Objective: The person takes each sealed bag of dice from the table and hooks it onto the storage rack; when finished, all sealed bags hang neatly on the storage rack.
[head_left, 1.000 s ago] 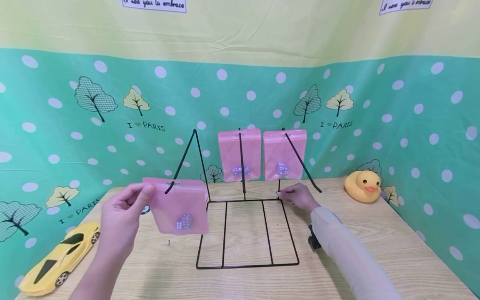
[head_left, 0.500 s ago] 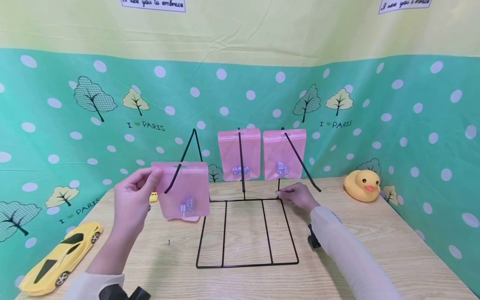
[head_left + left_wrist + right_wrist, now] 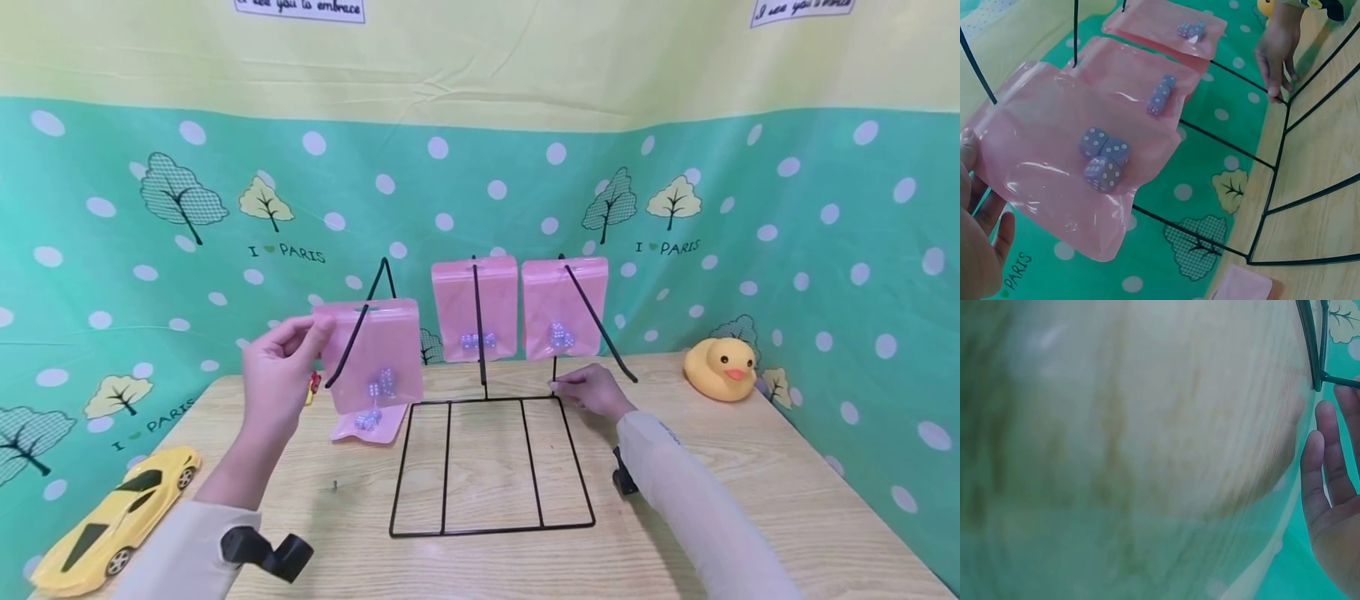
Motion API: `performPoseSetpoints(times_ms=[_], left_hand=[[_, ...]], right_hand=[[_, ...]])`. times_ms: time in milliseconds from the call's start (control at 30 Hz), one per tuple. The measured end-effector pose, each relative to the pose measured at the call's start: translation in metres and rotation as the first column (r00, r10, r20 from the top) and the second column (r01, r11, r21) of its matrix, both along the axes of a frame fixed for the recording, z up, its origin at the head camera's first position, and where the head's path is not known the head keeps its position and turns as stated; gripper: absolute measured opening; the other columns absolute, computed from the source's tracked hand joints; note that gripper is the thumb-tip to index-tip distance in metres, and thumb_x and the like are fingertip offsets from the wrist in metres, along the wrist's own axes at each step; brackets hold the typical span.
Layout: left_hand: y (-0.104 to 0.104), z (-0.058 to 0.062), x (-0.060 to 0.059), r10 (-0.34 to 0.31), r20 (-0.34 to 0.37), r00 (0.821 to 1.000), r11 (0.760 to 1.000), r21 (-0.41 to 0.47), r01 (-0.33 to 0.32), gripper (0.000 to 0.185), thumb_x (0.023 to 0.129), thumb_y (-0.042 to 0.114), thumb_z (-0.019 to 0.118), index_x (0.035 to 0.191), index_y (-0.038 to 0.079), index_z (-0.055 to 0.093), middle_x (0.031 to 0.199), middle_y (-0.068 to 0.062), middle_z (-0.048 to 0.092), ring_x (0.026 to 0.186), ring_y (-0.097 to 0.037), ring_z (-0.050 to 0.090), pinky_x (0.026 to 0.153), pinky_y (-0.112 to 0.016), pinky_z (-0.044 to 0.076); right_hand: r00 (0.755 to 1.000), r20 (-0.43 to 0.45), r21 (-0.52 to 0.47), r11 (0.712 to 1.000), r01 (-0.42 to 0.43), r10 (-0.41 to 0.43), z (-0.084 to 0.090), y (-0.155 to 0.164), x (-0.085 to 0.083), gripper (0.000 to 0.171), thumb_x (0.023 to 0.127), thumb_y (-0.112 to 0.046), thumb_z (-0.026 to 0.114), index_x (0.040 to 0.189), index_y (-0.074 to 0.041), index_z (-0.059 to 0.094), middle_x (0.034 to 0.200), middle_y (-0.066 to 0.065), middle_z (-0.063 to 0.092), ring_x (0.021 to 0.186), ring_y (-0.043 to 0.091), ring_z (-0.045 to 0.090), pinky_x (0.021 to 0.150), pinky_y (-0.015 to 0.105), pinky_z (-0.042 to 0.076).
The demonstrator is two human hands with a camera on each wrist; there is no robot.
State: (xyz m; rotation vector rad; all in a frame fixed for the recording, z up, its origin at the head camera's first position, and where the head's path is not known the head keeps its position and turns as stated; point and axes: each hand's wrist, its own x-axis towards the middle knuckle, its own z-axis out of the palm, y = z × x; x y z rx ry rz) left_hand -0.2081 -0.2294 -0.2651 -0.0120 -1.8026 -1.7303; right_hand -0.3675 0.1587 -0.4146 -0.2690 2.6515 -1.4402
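A black wire display rack (image 3: 491, 530) with three hooks stands on the table. My left hand (image 3: 279, 379) pinches the left edge of a pink zip bag (image 3: 352, 358) with purple dice inside. The left hook passes through the slot at this bag's top; in the left wrist view the bag (image 3: 1047, 156) hangs nearest, partly over the others. Similar bags hang on the middle hook (image 3: 480, 333) and the right hook (image 3: 588, 308). My right hand (image 3: 600, 392) pinches the rack's upright at the back right corner. The right wrist view shows little of that grip.
Another pink bag of dice (image 3: 390, 427) lies on the table (image 3: 517, 575) behind and below the held one. A yellow toy car (image 3: 120, 517) is at the left, and a yellow rubber duck (image 3: 708, 371) at the back right. A patterned cloth (image 3: 480, 158) hangs behind.
My left hand has moved the bag up and back along the left hook. The bag lying on the table has come into sight beneath it. My right hand stays on the rack.
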Motion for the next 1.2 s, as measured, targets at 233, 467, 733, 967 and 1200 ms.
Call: performPoseSetpoints(times_ms=[233, 467, 733, 967, 1200], left_hand=[[0.000, 0.004, -0.012, 0.015, 0.038, 0.999, 0.999, -0.030, -0.014, 0.007, 0.093, 0.025, 0.078, 0.089, 0.020, 0.078, 0.072, 0.009, 0.073, 0.050, -0.004, 0.049, 0.034, -0.019, 0.028], [0.002, 0.010, -0.022, 0.043, 0.041, 0.998, 0.993, -0.113, -0.038, 0.011, 0.094, 0.032, 0.076, 0.092, 0.021, 0.076, 0.073, 0.013, 0.072, 0.061, -0.004, 0.058, 0.044, -0.017, 0.038], [-0.002, 0.015, -0.031, 0.051, 0.132, 0.990, 0.977, -0.212, -0.022, 0.042, 0.096, 0.044, 0.070, 0.114, 0.006, 0.072, 0.079, 0.016, 0.071, 0.080, -0.006, 0.064, 0.073, -0.018, 0.049], [-0.002, 0.020, -0.039, 0.075, 0.173, 0.982, 0.967, -0.254, -0.029, 0.052, 0.096, 0.050, 0.067, 0.120, 0.004, 0.070, 0.083, 0.016, 0.069, 0.087, -0.007, 0.065, 0.079, -0.018, 0.050], [-0.001, 0.023, -0.045, 0.088, 0.169, 0.982, 0.963, -0.267, -0.041, 0.054, 0.096, 0.051, 0.066, 0.121, 0.003, 0.070, 0.080, 0.014, 0.068, 0.080, -0.007, 0.062, 0.070, -0.017, 0.049]], right_hand=[[1.000, 0.006, -0.006, 1.000, 0.016, -0.016, 0.001, -0.002, 0.002, 0.028, 0.094, -0.024, 0.075, 0.114, -0.004, 0.076, 0.089, 0.009, 0.076, 0.060, 0.015, 0.055, 0.057, 0.025, 0.045], [1.000, 0.003, 0.001, 1.000, 0.012, -0.012, 0.001, -0.001, 0.001, 0.027, 0.095, -0.023, 0.074, 0.114, -0.004, 0.076, 0.093, 0.008, 0.076, 0.060, 0.015, 0.055, 0.056, 0.025, 0.045], [1.000, 0.014, -0.012, 1.000, 0.012, -0.012, 0.000, -0.001, 0.000, 0.026, 0.094, -0.023, 0.075, 0.113, -0.005, 0.077, 0.093, 0.008, 0.077, 0.059, 0.015, 0.053, 0.055, 0.026, 0.044], [1.000, 0.004, -0.019, 1.000, 0.008, -0.008, -0.002, -0.001, -0.001, 0.027, 0.094, -0.023, 0.075, 0.114, -0.004, 0.076, 0.093, 0.008, 0.077, 0.060, 0.014, 0.054, 0.056, 0.026, 0.045], [1.000, -0.010, -0.023, 1.000, -0.011, 0.010, -0.003, 0.000, -0.002, 0.028, 0.095, -0.022, 0.074, 0.114, -0.002, 0.076, 0.091, 0.009, 0.076, 0.060, 0.015, 0.055, 0.058, 0.027, 0.047]])
